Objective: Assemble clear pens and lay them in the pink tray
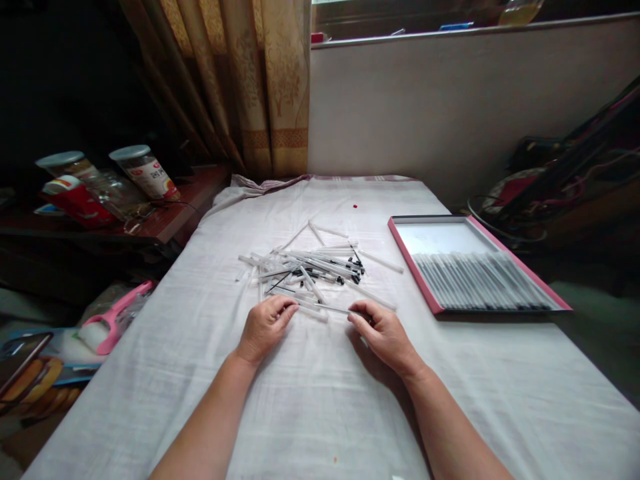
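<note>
A loose heap of pen parts point(320, 263), clear barrels with black caps and thin dark refills, lies in front of both hands. My right hand point(383, 333) is closed around a thin pen refill point(333, 308); its slim end sticks out leftward, and a dark part shows between the fingers. Just below the heap's left side, my left hand point(270, 325) is closed in a pinch, and what its fingertips hold is hidden. A clear barrel point(313, 314) lies on the cloth between the hands.
A pink-edged box point(413, 267) with a row of pens point(483, 280) stands on the white-clothed table point(300, 413) at right. Jars point(145, 173) stand on a dark side table at left. Pink scissors point(113, 320) lie below it. A tiny red bit point(355, 206) lies behind the heap.
</note>
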`<state>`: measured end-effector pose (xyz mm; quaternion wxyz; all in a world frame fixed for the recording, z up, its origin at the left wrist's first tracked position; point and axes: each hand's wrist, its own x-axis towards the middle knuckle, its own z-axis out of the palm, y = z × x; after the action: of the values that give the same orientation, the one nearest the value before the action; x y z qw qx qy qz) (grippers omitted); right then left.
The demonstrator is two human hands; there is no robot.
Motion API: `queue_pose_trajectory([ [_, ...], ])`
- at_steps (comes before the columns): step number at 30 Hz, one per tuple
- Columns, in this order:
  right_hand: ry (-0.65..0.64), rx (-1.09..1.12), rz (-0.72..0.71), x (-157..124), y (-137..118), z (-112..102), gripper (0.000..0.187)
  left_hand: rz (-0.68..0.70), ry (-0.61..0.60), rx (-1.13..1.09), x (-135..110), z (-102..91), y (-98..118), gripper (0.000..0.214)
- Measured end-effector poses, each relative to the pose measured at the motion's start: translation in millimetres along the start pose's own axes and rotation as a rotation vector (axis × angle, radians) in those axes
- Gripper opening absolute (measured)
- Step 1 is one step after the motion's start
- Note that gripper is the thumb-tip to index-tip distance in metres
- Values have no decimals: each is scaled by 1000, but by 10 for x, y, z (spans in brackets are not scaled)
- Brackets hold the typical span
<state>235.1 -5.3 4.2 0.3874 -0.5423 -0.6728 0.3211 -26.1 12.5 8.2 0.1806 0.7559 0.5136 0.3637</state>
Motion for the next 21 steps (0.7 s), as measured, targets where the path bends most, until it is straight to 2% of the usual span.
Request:
queue_pose_trajectory([
  [4, 35, 30, 32, 6, 36, 20, 16, -219, 324, 229, 103, -273, -303, 21],
  [6, 40, 30, 27, 6, 47, 35, 16, -322, 395, 377, 154, -400, -449, 21],
  [8, 48, 26, 18, 3, 51, 49, 15, -397, 371, 512, 204, -488, -558, 28],
  [12, 67, 25, 21, 2, 50, 61, 14, -471, 135, 699, 321, -568, -669, 29],
  [14, 74, 43, 23, 6, 52, 61, 17, -474, 81, 721, 370, -587, -679, 24],
  [18, 100, 112, -13, 15, 37, 54, 23, -457, 186, 572, 333, -530, -521, 17],
  [20, 116, 142, -22, 14, 14, 46, 22, -346, 202, 396, 232, -403, -332, 17],
  [21, 123, 158, -20, 13, 0, 40, 22, -270, 153, 279, 172, -316, -223, 17],
])
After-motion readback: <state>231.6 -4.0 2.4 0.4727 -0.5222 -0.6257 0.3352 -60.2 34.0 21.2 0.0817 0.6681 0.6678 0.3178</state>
